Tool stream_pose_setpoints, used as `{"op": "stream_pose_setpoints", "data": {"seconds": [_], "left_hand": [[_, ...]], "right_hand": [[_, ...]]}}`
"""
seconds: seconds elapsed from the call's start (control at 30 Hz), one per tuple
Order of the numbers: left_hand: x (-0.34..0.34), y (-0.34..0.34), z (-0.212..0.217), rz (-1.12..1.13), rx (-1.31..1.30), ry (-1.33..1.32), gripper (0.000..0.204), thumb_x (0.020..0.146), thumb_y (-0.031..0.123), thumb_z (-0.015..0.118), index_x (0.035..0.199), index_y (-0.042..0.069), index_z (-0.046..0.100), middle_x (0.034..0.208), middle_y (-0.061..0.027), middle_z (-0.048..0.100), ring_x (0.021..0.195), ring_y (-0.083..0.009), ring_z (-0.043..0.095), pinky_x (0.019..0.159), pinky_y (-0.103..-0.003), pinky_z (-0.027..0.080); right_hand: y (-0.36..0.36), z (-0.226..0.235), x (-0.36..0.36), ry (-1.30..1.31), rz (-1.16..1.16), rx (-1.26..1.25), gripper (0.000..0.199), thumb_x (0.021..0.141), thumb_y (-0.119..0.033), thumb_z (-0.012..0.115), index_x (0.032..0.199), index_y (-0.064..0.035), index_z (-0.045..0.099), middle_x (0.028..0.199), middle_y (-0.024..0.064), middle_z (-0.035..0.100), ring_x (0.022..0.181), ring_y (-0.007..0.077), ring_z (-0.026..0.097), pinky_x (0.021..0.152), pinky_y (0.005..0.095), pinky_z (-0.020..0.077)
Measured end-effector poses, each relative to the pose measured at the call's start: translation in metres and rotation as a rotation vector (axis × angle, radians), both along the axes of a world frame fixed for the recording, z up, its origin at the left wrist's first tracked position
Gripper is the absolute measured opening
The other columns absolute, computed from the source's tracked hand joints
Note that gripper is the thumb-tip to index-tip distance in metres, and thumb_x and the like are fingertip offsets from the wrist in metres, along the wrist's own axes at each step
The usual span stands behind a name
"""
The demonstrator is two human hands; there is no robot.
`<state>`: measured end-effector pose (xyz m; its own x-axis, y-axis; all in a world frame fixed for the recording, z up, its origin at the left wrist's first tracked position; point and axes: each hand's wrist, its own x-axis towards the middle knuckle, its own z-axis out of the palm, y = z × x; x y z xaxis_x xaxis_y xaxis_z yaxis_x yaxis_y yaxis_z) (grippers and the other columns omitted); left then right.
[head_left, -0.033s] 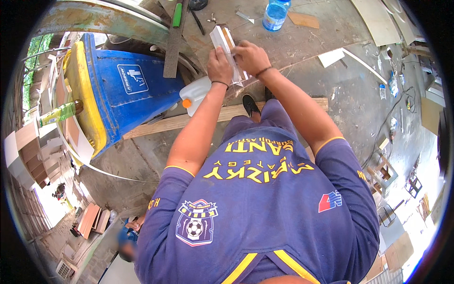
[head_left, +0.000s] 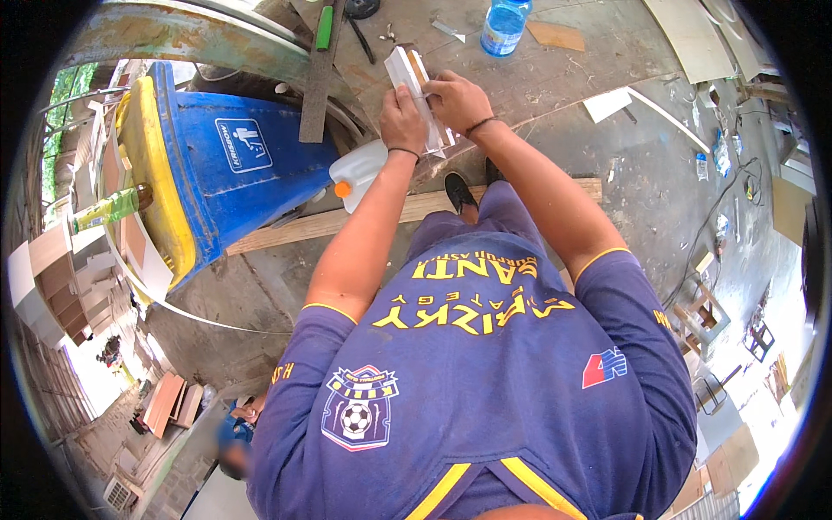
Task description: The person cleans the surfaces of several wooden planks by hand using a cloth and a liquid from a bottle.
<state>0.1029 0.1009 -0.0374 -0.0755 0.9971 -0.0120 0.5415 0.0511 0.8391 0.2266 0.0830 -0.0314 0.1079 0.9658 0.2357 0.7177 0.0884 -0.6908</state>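
On the worktable [head_left: 572, 74], a narrow white strip-shaped piece [head_left: 399, 71] lies alongside a brown wooden strip [head_left: 417, 66]. My left hand [head_left: 404, 121] is wrapped round the white piece's left side, thumb on top. From the other side my right hand [head_left: 459, 102] has its fingers bent and pressed together at the right edge of the pieces; whether something small is between them is hidden. Next to my left forearm sits a translucent plastic jug [head_left: 362, 169] with an orange cap.
A blue bin [head_left: 260, 130] with a yellow rim lies at the left. A long flat bar [head_left: 320, 95] and a green-handled tool [head_left: 324, 28] lie near the table's left side. Beyond my right hand stands a blue bottle [head_left: 505, 28]. A wooden beam [head_left: 295, 227] crosses the floor.
My right hand's fingers have shifted slightly left, closer against the pieces. My left hand and the white piece stay in place.
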Motion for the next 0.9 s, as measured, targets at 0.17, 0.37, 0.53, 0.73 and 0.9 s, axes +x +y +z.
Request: {"op": "stream_pose_setpoints", "data": {"seconds": [0.17,0.37,0.53,0.73,0.9], "left_hand": [[0.001,0.001,0.002,0.029,0.027,0.011,0.044,0.095,0.040,0.038,0.093,0.001,0.059,0.086,-0.0244,0.063,0.081,-0.0428,0.060,0.071,-0.048,0.045],[-0.001,-0.002,0.007,0.038,0.004,-0.043,0.044,0.095,0.039,0.039,0.092,0.000,0.060,0.085,-0.0246,0.063,0.081,-0.0421,0.060,0.070,-0.047,0.045],[-0.003,0.000,0.006,-0.003,-0.013,-0.010,0.043,0.095,0.038,0.039,0.093,0.000,0.060,0.083,-0.0239,0.064,0.080,-0.0419,0.061,0.070,-0.047,0.045],[-0.007,-0.001,0.005,0.010,-0.004,-0.061,0.043,0.096,0.035,0.037,0.092,-0.001,0.060,0.083,-0.0242,0.063,0.080,-0.0418,0.060,0.070,-0.047,0.044],[-0.009,-0.001,0.002,0.022,-0.006,-0.039,0.042,0.096,0.034,0.037,0.091,-0.001,0.059,0.083,-0.0244,0.062,0.079,-0.0420,0.059,0.070,-0.046,0.044]], "right_hand": [[-0.039,-0.008,0.004,0.065,0.144,-0.137,0.019,0.079,-0.019,0.056,0.091,-0.0150,0.070,0.087,0.0111,0.060,0.084,0.0323,0.061,0.072,0.0419,0.0501],[-0.039,0.008,0.004,0.054,0.145,-0.165,0.022,0.077,-0.021,0.057,0.094,-0.0158,0.070,0.092,0.0108,0.060,0.087,0.0312,0.061,0.075,0.0406,0.0499],[0.027,0.001,0.003,0.037,0.029,-0.138,0.024,0.077,-0.021,0.057,0.097,-0.0192,0.070,0.095,0.0093,0.061,0.089,0.0298,0.061,0.076,0.0407,0.0503],[-0.041,-0.003,0.000,-0.020,0.162,-0.202,0.021,0.077,-0.018,0.055,0.094,-0.0166,0.068,0.088,0.0103,0.058,0.083,0.0315,0.060,0.071,0.0432,0.0484],[-0.049,0.014,-0.003,-0.103,0.162,-0.216,0.024,0.077,-0.021,0.056,0.097,-0.0217,0.068,0.092,0.0070,0.060,0.087,0.0280,0.062,0.074,0.0418,0.0499]]}}
